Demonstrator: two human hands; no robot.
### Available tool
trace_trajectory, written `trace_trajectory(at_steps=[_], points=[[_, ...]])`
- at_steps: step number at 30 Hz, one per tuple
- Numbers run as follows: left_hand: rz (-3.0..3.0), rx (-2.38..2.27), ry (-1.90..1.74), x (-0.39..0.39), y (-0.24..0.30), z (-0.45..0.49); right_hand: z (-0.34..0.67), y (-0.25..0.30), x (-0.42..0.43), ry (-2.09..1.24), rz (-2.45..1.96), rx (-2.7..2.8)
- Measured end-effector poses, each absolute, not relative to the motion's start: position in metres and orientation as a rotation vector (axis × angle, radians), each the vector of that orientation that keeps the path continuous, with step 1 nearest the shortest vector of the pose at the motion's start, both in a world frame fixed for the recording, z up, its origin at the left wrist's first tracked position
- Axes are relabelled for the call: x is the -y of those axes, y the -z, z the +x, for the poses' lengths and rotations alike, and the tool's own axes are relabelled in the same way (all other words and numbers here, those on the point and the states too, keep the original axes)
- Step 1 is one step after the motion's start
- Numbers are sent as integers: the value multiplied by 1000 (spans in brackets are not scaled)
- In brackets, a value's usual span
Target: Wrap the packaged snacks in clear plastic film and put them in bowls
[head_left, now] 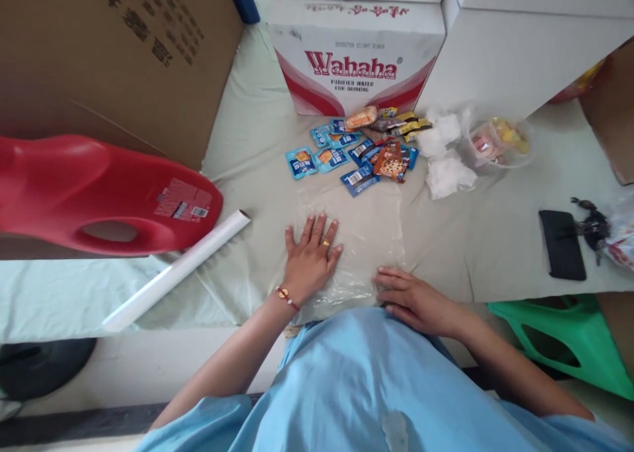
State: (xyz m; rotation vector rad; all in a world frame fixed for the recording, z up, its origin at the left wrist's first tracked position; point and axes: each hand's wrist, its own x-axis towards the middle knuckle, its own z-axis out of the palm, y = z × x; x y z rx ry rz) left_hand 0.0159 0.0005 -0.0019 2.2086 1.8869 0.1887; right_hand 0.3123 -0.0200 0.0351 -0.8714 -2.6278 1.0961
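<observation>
Probably light and slippery, the clear plastic [369, 224] lies on the surface [500, 240] beneath the splayed left hand [311, 257]; the right hand [419, 303], loosely extended, meets the plastic's edge, likely easiest to pinch.

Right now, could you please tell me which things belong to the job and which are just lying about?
In hand:
- clear plastic, under the left hand, right hand at its edge
- possibly snack packets, white roll

Apparently lying about:
- red jug
- black phone
- Wahaha carton

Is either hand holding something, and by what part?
Nothing is held. The left hand lies flat on clear plastic; the right hand rests at its edge.
</observation>
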Motion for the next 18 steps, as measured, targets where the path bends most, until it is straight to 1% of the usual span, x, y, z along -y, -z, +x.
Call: trace_trajectory(at_steps=[2, 4, 7, 10, 14, 18], points=[[2221, -1865, -182, 0, 0, 17, 305, -44, 11, -1128, -850, 2542], [2238, -1826, -183, 0, -1, 18, 287, -44, -6, -986, -912, 2493], [2277, -1738, -187, 1, -3, 13, 260, -29, -34, -723, -1008, 2578], [2273, -1730, -202, 1, -1, 3, 256, -11, -50, -580, -1140, 2680], [2219, -1847, -251, 2, 2, -10, 290, 0, -53, -550, -1207, 2659], [2199, -1866, -286, 3, 3, -12, 322, -10, -68, -646, -1065, 2629]])
